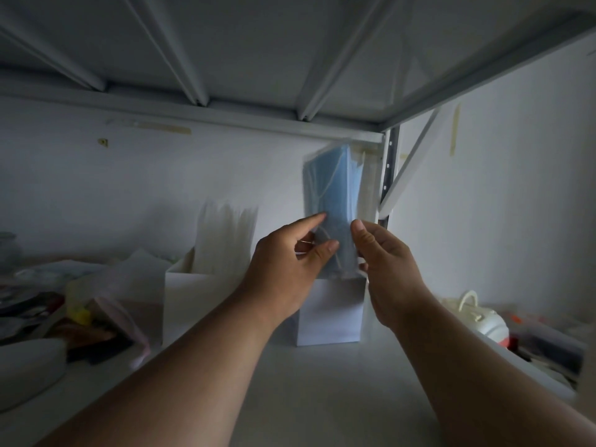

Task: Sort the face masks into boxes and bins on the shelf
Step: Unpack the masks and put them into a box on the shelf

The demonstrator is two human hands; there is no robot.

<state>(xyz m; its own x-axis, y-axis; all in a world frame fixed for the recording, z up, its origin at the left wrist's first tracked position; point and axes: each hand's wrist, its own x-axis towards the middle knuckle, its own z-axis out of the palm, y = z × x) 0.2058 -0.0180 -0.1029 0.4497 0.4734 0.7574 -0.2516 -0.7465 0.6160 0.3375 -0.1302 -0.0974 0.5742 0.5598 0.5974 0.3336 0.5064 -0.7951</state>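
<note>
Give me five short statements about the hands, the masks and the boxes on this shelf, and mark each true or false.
1. Both hands hold the pack of blue masks. True: left hand and right hand pinch its lower end.
2. The blue pack lies flat on the shelf. False: it stands upright over the right white box.
3. The left white box holds white masks. True.
4. The blue masks are loose. False: a clear wrapper encloses them.
5. The right hand is empty. False: it grips the pack.

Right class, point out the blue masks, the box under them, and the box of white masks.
blue masks (pixel 335 191), head view, middle of pack.
box under them (pixel 332 314), head view, front wall.
box of white masks (pixel 190 298), head view, front wall.
</note>
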